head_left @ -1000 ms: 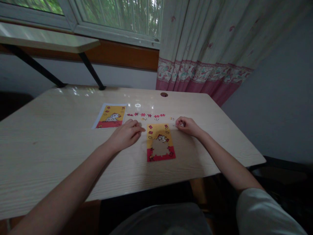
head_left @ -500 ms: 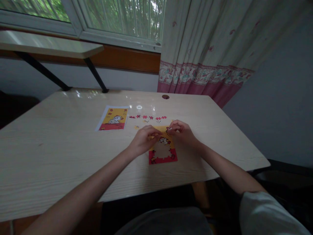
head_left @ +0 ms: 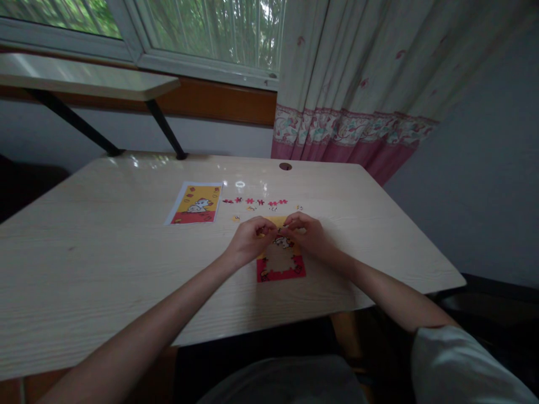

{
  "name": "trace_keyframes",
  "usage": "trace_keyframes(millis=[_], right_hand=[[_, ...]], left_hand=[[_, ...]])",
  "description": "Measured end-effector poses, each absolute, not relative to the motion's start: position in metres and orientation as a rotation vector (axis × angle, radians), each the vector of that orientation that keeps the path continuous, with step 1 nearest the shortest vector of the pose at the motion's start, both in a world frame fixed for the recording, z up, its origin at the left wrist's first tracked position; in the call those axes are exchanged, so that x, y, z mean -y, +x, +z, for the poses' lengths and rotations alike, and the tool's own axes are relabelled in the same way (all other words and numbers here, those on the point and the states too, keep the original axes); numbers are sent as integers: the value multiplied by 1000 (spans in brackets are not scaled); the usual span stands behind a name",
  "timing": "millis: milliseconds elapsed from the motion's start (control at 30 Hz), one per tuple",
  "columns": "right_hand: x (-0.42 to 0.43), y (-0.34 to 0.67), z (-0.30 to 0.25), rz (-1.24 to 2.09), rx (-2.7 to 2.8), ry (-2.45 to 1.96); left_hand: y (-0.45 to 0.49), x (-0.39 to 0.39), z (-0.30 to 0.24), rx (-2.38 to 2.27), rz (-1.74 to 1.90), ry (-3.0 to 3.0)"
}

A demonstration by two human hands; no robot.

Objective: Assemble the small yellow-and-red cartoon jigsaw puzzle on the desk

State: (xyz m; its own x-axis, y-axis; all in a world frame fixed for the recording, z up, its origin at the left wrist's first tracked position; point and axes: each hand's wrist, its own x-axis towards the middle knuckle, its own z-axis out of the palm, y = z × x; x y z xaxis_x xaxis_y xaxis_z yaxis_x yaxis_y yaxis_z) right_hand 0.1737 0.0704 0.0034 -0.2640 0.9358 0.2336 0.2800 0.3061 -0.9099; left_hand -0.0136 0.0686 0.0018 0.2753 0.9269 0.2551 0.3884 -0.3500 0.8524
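Note:
A small yellow and red jigsaw puzzle [head_left: 281, 266] lies on the pale wooden table [head_left: 105, 252], with a bare gap in its middle. My left hand [head_left: 249, 240] and my right hand [head_left: 306, 232] meet over the puzzle's upper half, fingertips pinched together and nearly touching. Whatever they pinch is too small to make out. A row of loose red and yellow pieces [head_left: 255, 202] lies just beyond the hands. A printed reference picture [head_left: 195, 202] of the same design lies to the left.
A round cable hole [head_left: 285, 166] sits near the table's far edge. A floral curtain [head_left: 357, 78] hangs behind at the right, beside a window [head_left: 202, 28]. A shelf on black brackets [head_left: 84, 84] stands behind the table at the left.
My left hand has moved right from the bare table onto the puzzle. My right hand has come in from the right of the puzzle, so both now meet over its top.

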Motion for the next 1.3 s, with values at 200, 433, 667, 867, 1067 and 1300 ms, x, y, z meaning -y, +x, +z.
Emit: trace_keyframes(millis=[200, 433, 667, 867, 1067, 1300], right_hand=[[-77, 184, 5, 555, 1947, -988], [-83, 190, 3, 147, 2102, -813], [-79, 191, 9, 11, 2249, -758], [-77, 193, 11, -6, 2299, -750], [-75, 197, 5, 179, 2397, -824], [-74, 199, 0, 204, 2562, -846]], left_hand=[[-20, -74, -4, -1092, 968, 1647], [-25, -76, -3, -1032, 865, 1596], [-24, -73, 1, -993, 825, 1643], [-25, -75, -2, -1010, 835, 1615], [-42, -69, 8, -1065, 863, 2116], [-48, -57, 13, -891, 492, 2672]])
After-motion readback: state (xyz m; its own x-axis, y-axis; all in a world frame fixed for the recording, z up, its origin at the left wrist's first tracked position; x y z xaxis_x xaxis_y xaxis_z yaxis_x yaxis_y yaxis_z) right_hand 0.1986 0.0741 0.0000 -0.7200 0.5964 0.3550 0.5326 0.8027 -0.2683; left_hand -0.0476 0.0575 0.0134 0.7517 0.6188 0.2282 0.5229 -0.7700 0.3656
